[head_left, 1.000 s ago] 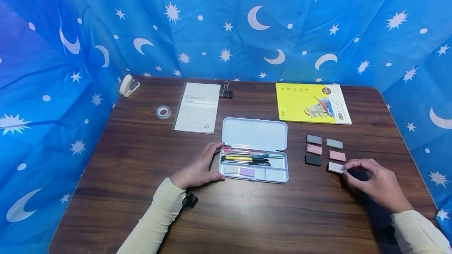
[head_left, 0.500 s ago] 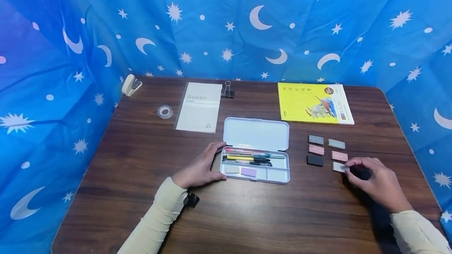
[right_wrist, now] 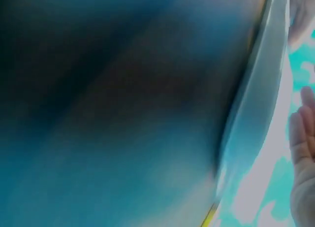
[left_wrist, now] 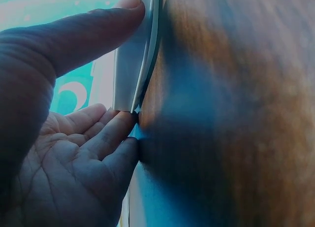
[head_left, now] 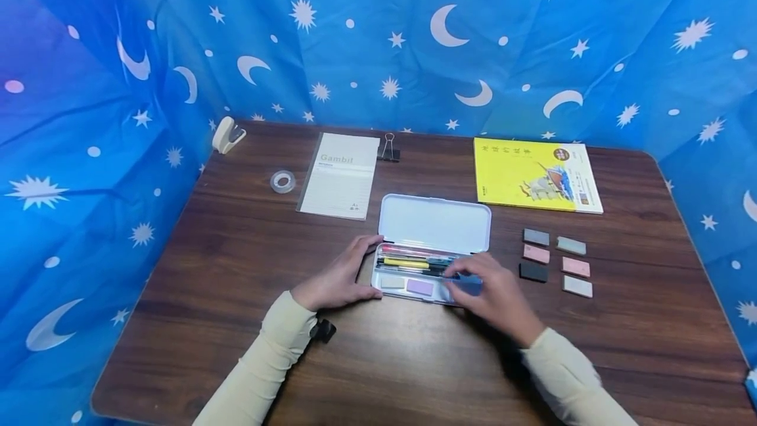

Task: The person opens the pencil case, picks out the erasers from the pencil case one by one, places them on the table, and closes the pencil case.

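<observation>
A white pencil case lies with its lid raised on the table. My left hand holds its left end, thumb at the front edge and fingers at the back corner; the left wrist view has the thumb on the case wall. Pens fill the long compartment. In front of them lie a whitish eraser and a purple eraser. My right hand is over the case's right part, thumb and forefinger apart near the purple eraser, with nothing visible between them.
Right of the case, erasers form two columns, among them a black eraser and a white eraser. Farther back are a yellow book, a notebook, a binder clip, a tape roll and a stapler.
My right hand has let go of the white eraser, after shifting it slightly right under the pink one, and moved left over the pencil case. My left hand keeps its hold.
</observation>
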### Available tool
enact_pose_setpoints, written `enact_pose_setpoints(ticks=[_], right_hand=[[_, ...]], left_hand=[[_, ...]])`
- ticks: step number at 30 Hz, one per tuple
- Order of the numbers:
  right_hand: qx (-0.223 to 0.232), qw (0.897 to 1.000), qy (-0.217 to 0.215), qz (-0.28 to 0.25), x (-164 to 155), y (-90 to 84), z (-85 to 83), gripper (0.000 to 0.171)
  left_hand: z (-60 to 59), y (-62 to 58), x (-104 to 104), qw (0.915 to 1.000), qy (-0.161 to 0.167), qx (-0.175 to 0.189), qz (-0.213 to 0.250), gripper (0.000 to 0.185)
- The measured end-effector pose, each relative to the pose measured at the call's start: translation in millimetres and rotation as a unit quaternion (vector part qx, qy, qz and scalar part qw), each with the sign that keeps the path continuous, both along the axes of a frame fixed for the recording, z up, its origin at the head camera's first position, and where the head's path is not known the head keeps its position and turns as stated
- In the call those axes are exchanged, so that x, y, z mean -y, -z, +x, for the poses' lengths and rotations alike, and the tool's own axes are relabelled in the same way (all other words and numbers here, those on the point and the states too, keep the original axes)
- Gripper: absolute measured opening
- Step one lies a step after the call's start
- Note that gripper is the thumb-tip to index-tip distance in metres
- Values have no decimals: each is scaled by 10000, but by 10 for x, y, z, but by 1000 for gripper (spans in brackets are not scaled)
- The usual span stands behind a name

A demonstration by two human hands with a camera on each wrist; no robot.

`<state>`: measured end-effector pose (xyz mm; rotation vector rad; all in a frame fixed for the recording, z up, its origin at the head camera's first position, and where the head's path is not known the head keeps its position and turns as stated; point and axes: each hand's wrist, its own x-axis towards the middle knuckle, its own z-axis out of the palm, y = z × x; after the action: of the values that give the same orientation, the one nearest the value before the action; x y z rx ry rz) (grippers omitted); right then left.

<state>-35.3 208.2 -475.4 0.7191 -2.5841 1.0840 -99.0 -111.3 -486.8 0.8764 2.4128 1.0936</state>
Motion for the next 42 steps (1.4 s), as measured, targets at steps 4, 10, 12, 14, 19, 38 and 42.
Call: enact_pose_setpoints(ticks=[4, 10, 12, 14, 19, 38, 42], right_hand=[[409, 9976, -558, 69, 399, 18, -129, 25], [688, 9925, -805, 613, 694, 1, -220, 17], [672, 9912, -816, 794, 730, -14, -227, 15], [609, 9902, -811, 962, 746, -32, -221, 14], [529, 9863, -726, 1383, 779, -84, -197, 13], [379, 9806, -488, 1861, 898, -175, -168, 25], [510, 9814, -546, 1768, 884, -149, -201, 26]], left_hand=[[-3, -12, 2, 10000, 1, -40, 40, 101], [-8, -4, 7, 9999, 51, -113, 97, 101], [-12, 2, 12, 9999, 54, -128, 96, 101], [-14, 7, 12, 9998, 60, -145, 100, 101], [-12, 7, 9, 9998, 46, -144, 104, 101], [-7, -19, 5, 9998, 78, -129, 104, 100], [-6, -5, 5, 9999, 55, -124, 94, 100]])
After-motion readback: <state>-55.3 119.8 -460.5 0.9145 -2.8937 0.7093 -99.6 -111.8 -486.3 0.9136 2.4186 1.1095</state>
